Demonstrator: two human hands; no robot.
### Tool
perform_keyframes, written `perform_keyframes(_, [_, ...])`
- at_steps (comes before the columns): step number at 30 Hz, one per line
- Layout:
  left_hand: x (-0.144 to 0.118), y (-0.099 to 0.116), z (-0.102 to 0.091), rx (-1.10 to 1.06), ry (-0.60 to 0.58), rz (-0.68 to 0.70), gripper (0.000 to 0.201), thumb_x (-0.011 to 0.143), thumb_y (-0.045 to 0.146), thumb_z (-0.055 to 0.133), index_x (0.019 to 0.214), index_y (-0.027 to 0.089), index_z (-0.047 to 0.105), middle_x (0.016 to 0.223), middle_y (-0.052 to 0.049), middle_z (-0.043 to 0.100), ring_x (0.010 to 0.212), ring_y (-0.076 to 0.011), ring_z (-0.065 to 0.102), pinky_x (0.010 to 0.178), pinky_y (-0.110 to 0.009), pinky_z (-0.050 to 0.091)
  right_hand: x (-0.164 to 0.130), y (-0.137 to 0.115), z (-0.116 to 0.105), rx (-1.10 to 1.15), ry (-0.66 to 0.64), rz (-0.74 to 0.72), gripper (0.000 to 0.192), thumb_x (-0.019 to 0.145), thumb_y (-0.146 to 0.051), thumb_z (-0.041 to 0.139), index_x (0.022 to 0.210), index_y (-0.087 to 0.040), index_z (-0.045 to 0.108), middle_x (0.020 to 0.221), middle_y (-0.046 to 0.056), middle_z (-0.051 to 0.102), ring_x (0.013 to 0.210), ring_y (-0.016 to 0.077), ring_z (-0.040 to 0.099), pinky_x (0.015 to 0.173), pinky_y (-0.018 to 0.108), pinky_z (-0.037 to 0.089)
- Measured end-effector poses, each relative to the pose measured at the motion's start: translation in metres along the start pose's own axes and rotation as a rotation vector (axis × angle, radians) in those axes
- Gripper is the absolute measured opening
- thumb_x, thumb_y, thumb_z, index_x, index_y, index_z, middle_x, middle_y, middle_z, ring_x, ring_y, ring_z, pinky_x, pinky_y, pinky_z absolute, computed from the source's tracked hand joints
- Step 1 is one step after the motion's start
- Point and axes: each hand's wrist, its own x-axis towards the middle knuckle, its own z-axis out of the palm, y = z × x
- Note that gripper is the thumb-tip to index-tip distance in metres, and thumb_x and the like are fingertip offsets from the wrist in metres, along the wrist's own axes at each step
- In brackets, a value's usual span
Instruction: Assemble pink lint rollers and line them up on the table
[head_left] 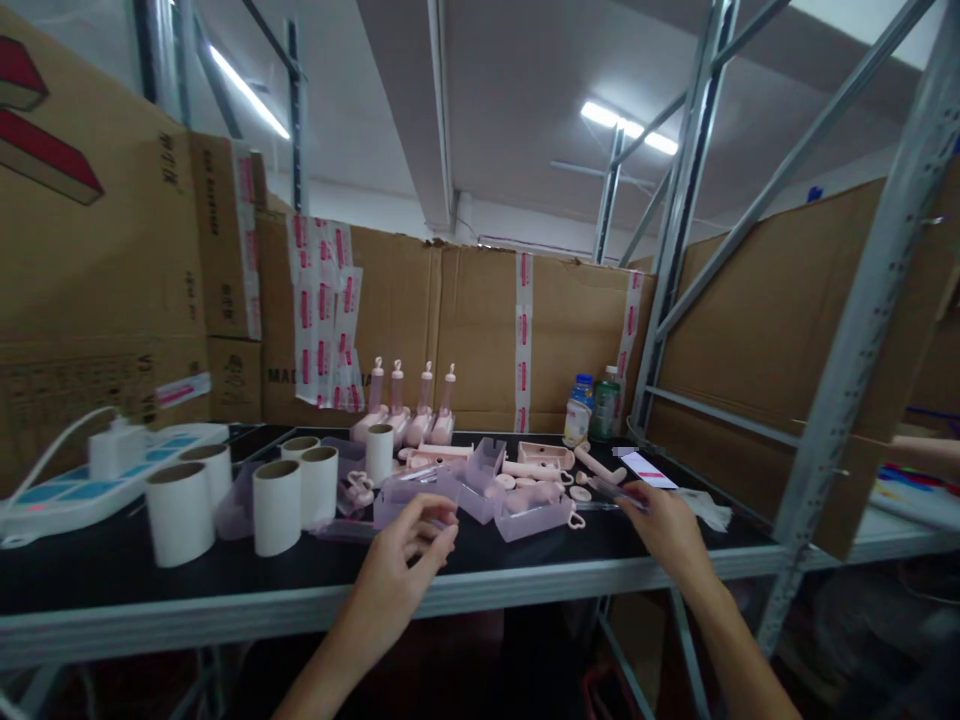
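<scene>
My left hand (405,548) is loosely curled above the shelf's front edge, its thumb near the bent fingertips; whether something small is inside, I cannot make out. Just behind it lies a translucent lavender plastic tray (394,497). On the right, my right hand (664,520) pinches a thin translucent plastic piece (611,490), which points left toward the pile. Between the hands an open lavender box (529,525) holds pale pink parts. Pink handle-shaped pieces (532,470), a pink open tray (545,456) and a small pink heart-shaped ring (576,519) lie around it.
Several white cardboard tubes (180,515) stand at left, near a power strip (45,505) with a charger. Assembled pink stands (426,415) line the back. Two bottles (578,412), a phone (646,468) and crumpled clear plastic (705,508) are at right. A metal post (847,330) rises there.
</scene>
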Motion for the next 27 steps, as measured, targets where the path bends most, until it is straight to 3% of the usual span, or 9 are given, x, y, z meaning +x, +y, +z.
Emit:
perform_keyframes(3, [0.002,-0.005,-0.002,0.044,0.038,0.023,0.028,0.09,0.042,0.063,0.105,0.019,0.064,0.091,-0.006,0.07,0.073,-0.0196,0.069,0.063,-0.029,0.054,0.018,0.004,0.008,0.03,-0.061,-0.071,0.019,0.086,-0.036,0.069,0.095,-0.022,0.079,0.093,0.011,0.081,0.092,0.0327,0.073,0.082,0.04,0.051])
perform_keyframes(6, [0.003,-0.012,-0.006,0.078,0.074,0.04,0.021,0.089,0.039,0.064,0.096,0.019,0.065,0.086,-0.004,0.069,0.068,-0.0171,0.065,0.06,-0.027,0.05,0.039,-0.014,0.018,0.082,-0.066,-0.131,0.022,0.089,-0.035,0.071,0.102,-0.018,0.078,0.102,0.013,0.079,0.098,0.032,0.072,0.093,0.045,0.052])
perform_keyframes(9, [0.004,-0.021,-0.01,0.097,0.078,0.053,0.02,0.091,0.039,0.064,0.086,0.02,0.064,0.077,-0.002,0.066,0.062,-0.0158,0.061,0.057,-0.026,0.046,0.059,-0.048,0.026,0.158,-0.049,-0.171,0.026,0.098,-0.037,0.067,0.113,-0.016,0.073,0.117,0.012,0.074,0.11,0.0287,0.068,0.104,0.051,0.049])
perform_keyframes(14, [0.004,-0.029,-0.012,0.119,0.053,0.081,0.028,0.096,0.043,0.059,0.08,0.02,0.061,0.07,0.0,0.062,0.065,-0.0165,0.061,0.061,-0.026,0.043,0.064,-0.114,0.042,0.371,-0.11,-0.214,0.036,0.102,-0.04,0.066,0.13,-0.019,0.064,0.133,0.01,0.065,0.113,0.0256,0.067,0.097,0.048,0.059])
perform_keyframes(20, [-0.001,-0.026,-0.012,0.176,0.021,0.088,0.03,0.097,0.043,0.058,0.08,0.019,0.063,0.068,0.001,0.06,0.063,-0.0157,0.057,0.061,-0.026,0.04,0.054,-0.188,0.061,0.679,-0.195,-0.243,0.037,0.102,-0.038,0.067,0.131,-0.015,0.064,0.129,0.009,0.067,0.11,0.0266,0.068,0.092,0.045,0.061])
perform_keyframes(24, [-0.003,-0.026,-0.012,0.192,0.011,0.068,0.032,0.099,0.044,0.055,0.079,0.02,0.061,0.067,0.001,0.058,0.062,-0.0152,0.055,0.06,-0.026,0.038,0.063,-0.237,0.072,0.874,-0.243,-0.233,0.038,0.104,-0.039,0.063,0.13,-0.012,0.063,0.126,0.009,0.068,0.102,0.0222,0.069,0.091,0.043,0.061])
perform_keyframes(27, [-0.004,-0.026,-0.012,0.184,0.004,0.064,0.032,0.099,0.044,0.055,0.079,0.02,0.06,0.067,0.001,0.057,0.062,-0.0154,0.054,0.059,-0.026,0.037,0.073,-0.259,0.073,0.986,-0.26,-0.205,0.038,0.104,-0.04,0.063,0.128,-0.011,0.064,0.124,0.008,0.068,0.099,0.0218,0.069,0.09,0.042,0.061])
